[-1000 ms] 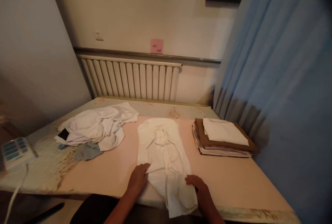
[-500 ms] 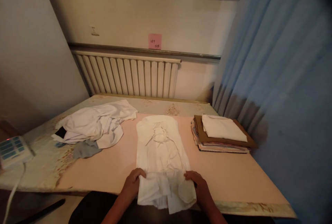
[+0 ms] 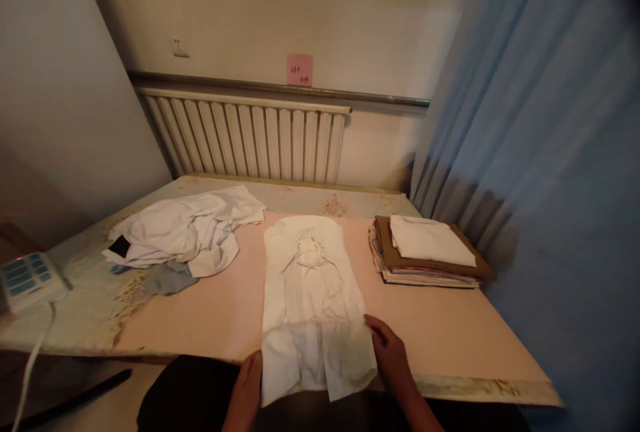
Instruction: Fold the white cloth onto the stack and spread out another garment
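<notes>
A white shirt (image 3: 313,292), folded into a long narrow shape with creases in its upper middle, lies in front of me. Its lower end hangs over the table's near edge in loose flaps. At the lower left side of the cloth, my left hand (image 3: 247,379) holds the edge, its fingertips partly hidden by the fabric. My right hand (image 3: 393,352) is closed at the right edge, somewhat higher up, thumb and forefinger at the cloth.
Crumpled white clothes (image 3: 185,225) with a grey piece (image 3: 170,279) lie to the left. A folded stack (image 3: 430,245) stands at the right, beside a blue curtain (image 3: 540,185). A white device (image 3: 33,279) with a cord sits at far left. Behind the table is a radiator (image 3: 250,135).
My left hand has slid down and left along the shirt's edge. My right hand has moved slightly up and outward. The shirt's lower part looks flatter and wider. The view has tilted slightly down.
</notes>
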Demonstrator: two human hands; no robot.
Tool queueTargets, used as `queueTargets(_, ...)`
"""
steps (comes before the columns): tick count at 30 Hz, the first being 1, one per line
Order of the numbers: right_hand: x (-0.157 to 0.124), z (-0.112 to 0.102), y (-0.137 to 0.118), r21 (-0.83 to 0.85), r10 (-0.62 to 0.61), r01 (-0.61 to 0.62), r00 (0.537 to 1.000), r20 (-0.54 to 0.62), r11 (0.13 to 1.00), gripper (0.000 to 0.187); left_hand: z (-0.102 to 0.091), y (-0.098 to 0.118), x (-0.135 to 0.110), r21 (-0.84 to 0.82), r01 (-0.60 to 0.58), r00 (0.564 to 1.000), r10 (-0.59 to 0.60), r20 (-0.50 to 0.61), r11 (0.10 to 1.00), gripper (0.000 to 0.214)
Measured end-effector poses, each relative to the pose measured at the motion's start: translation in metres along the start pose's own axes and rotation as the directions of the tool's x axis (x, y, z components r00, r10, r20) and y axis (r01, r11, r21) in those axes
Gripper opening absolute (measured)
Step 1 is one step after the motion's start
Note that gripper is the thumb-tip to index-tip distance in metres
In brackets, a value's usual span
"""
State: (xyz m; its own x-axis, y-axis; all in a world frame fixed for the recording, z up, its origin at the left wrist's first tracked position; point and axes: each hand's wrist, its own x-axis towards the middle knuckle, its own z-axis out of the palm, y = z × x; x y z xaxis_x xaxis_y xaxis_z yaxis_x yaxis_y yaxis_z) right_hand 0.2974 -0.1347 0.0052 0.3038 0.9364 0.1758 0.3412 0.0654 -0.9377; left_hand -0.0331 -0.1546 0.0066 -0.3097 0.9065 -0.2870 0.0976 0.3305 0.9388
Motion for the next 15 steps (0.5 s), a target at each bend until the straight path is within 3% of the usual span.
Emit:
queueTargets(2, -0.002, -0.003, -0.001, 0.041, 0.108, -0.105, 0.991, -0.076, 0.994, 0.031, 0.001, -0.001, -0.005, -0.129, 0.076, 0.994, -0.065, 0.082, 0.989, 0.046)
queueTargets(5, -0.006, -0.008, -0.002, 0.033, 0.199, -0.197, 0.976, -0.084, 0.980, 0.031, 0.004, -0.005, -0.010, -0.245, 0.189, 0.965, -0.133, 0.227, 0.951, 0.041)
queueTargets(10, -0.015, -0.002, -0.006, -0.208, 0.173, -0.173, 0.985, -0.016, 0.963, 0.033, 0.006, -0.011, -0.013, -0.281, 0.234, 0.937, -0.138, 0.322, 0.931, 0.046)
queueTargets(15, -0.015, -0.003, -0.013, -0.245, 0.146, -0.136, 0.989, 0.023, 0.960, 0.045, 0.002, -0.020, -0.010, -0.158, 0.272, 0.902, -0.193, 0.387, 0.949, 0.035)
